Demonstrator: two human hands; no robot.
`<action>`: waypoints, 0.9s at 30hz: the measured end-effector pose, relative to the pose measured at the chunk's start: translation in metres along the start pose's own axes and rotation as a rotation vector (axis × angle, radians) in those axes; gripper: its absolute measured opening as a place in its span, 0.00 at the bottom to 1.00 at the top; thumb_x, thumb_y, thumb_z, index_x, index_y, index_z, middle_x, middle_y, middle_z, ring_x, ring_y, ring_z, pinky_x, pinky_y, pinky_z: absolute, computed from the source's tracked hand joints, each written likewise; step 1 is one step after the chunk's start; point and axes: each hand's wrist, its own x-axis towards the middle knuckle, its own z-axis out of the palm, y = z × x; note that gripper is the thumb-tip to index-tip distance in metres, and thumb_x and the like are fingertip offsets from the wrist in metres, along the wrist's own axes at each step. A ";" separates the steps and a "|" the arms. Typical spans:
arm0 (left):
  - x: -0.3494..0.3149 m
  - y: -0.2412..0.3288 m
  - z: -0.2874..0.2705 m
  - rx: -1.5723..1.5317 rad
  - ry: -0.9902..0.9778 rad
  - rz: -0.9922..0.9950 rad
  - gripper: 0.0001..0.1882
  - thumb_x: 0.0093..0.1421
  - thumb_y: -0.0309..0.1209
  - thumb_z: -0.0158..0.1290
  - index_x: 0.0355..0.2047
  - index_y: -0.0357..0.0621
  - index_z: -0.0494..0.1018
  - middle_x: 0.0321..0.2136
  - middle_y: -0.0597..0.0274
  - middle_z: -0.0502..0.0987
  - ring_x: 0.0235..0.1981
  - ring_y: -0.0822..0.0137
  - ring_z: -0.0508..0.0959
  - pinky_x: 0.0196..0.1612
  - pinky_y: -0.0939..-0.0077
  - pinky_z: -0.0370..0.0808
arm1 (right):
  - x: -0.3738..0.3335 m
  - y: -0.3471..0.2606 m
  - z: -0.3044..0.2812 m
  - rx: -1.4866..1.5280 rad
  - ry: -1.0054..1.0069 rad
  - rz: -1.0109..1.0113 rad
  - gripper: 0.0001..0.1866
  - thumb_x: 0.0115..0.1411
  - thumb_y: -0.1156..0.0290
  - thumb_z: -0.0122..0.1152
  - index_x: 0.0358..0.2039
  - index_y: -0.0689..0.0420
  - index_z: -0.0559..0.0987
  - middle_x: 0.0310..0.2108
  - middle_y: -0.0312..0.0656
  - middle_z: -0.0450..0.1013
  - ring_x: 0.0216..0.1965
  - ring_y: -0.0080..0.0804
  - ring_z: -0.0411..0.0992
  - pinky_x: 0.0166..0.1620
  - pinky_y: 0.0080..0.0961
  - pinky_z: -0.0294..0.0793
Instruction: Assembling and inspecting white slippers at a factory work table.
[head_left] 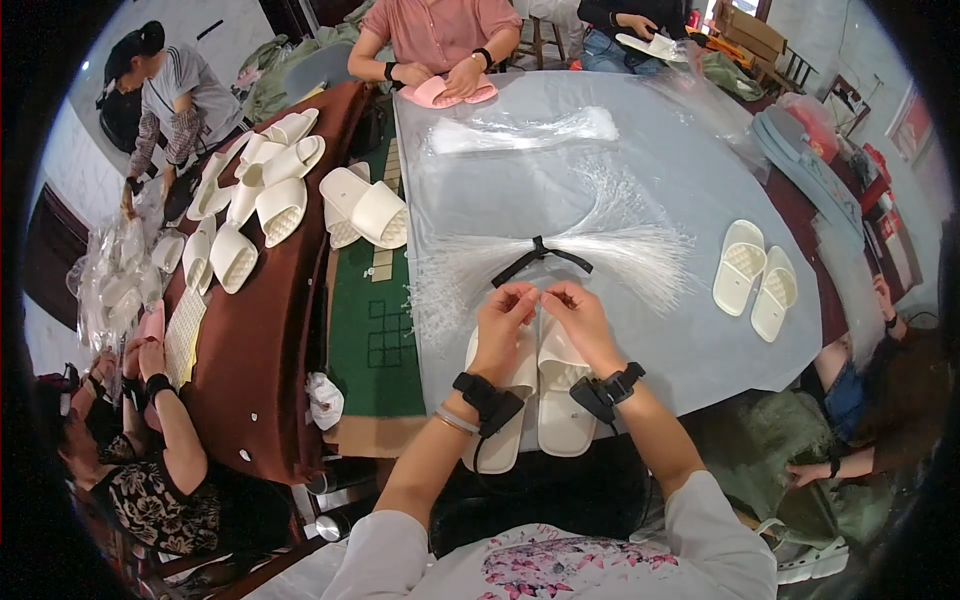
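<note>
Side by side at the table's near edge lie two cream slippers (566,425), partly covered by my hands and wrists. My left hand (500,325) and my right hand (580,318) meet above their far ends, thumbs and forefingers pinched close together. Anything held in the pinches is too thin or hidden to make out. Just beyond my fingers spreads a bundle of fine white plastic strands (640,258), gathered in the middle by a black tie (540,250). Black bands with small boxes circle both my wrists.
Another pair of cream slippers (742,270) lies to the right on the grey-covered table (480,195). A clear-wrapped white bundle (525,132) sits farther off. Opposite, a person handles pink slippers (450,94). Many cream slippers (283,208) cover the brown surface at left. Other people work around.
</note>
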 end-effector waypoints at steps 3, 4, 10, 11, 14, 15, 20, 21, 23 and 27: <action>0.001 -0.001 -0.002 0.042 -0.007 0.005 0.07 0.53 0.30 0.54 0.31 0.42 0.71 0.24 0.71 0.71 0.23 0.80 0.66 0.27 0.87 0.63 | -0.001 -0.003 0.000 0.008 -0.017 0.015 0.07 0.55 0.69 0.55 0.28 0.61 0.73 0.23 0.29 0.66 0.26 0.13 0.61 0.30 0.12 0.59; 0.002 -0.002 -0.003 0.021 0.010 0.015 0.08 0.53 0.30 0.55 0.31 0.41 0.71 0.24 0.71 0.71 0.23 0.80 0.66 0.27 0.87 0.63 | 0.000 -0.003 0.000 -0.014 -0.018 0.027 0.07 0.55 0.69 0.54 0.29 0.61 0.73 0.24 0.29 0.67 0.26 0.14 0.61 0.30 0.12 0.60; 0.001 0.000 -0.003 0.074 -0.042 -0.048 0.08 0.53 0.32 0.54 0.31 0.41 0.72 0.24 0.71 0.71 0.23 0.80 0.65 0.28 0.87 0.63 | 0.002 0.005 -0.002 -0.058 0.021 -0.038 0.10 0.54 0.67 0.54 0.29 0.62 0.74 0.22 0.32 0.69 0.25 0.17 0.64 0.29 0.15 0.63; 0.001 0.000 -0.003 0.081 -0.056 -0.053 0.09 0.54 0.33 0.54 0.32 0.41 0.72 0.24 0.71 0.71 0.23 0.80 0.65 0.28 0.87 0.63 | 0.002 0.006 -0.002 -0.078 0.028 -0.040 0.10 0.54 0.67 0.54 0.30 0.62 0.74 0.22 0.32 0.69 0.25 0.17 0.64 0.30 0.15 0.63; -0.001 0.004 0.002 0.073 -0.046 -0.069 0.09 0.54 0.34 0.54 0.32 0.41 0.72 0.25 0.71 0.71 0.24 0.80 0.66 0.28 0.87 0.64 | 0.003 0.010 -0.003 -0.045 0.045 -0.045 0.10 0.55 0.67 0.54 0.30 0.61 0.75 0.23 0.33 0.70 0.25 0.18 0.64 0.30 0.15 0.63; 0.000 0.003 0.000 0.073 -0.044 -0.069 0.09 0.54 0.34 0.54 0.32 0.41 0.72 0.25 0.71 0.71 0.24 0.80 0.66 0.28 0.87 0.64 | 0.003 0.008 -0.002 -0.044 0.043 -0.044 0.10 0.55 0.67 0.54 0.30 0.61 0.75 0.23 0.33 0.70 0.25 0.18 0.64 0.30 0.15 0.63; 0.005 -0.007 -0.009 0.046 -0.034 -0.041 0.10 0.55 0.34 0.53 0.33 0.41 0.72 0.26 0.71 0.72 0.25 0.80 0.68 0.29 0.87 0.64 | 0.001 0.000 0.000 -0.027 -0.031 -0.021 0.10 0.55 0.67 0.54 0.31 0.62 0.75 0.24 0.32 0.70 0.25 0.16 0.64 0.30 0.14 0.63; 0.005 -0.006 -0.008 0.044 -0.033 -0.041 0.10 0.55 0.34 0.53 0.33 0.41 0.72 0.26 0.71 0.72 0.25 0.80 0.68 0.29 0.87 0.64 | 0.000 -0.002 0.000 -0.028 -0.031 -0.020 0.10 0.55 0.67 0.54 0.31 0.62 0.75 0.24 0.32 0.70 0.25 0.16 0.64 0.30 0.14 0.63; 0.004 -0.006 -0.006 0.039 -0.020 -0.044 0.10 0.55 0.34 0.53 0.34 0.41 0.72 0.26 0.70 0.72 0.26 0.80 0.68 0.30 0.87 0.64 | -0.001 -0.005 -0.001 -0.035 -0.047 -0.010 0.10 0.55 0.68 0.54 0.32 0.62 0.75 0.24 0.31 0.70 0.25 0.16 0.64 0.30 0.14 0.63; 0.003 -0.006 -0.007 0.014 -0.011 0.007 0.11 0.55 0.34 0.53 0.34 0.40 0.72 0.27 0.70 0.72 0.27 0.80 0.68 0.31 0.87 0.64 | -0.002 -0.003 0.001 0.002 -0.058 -0.035 0.09 0.56 0.68 0.55 0.33 0.61 0.75 0.25 0.29 0.69 0.26 0.13 0.62 0.29 0.12 0.61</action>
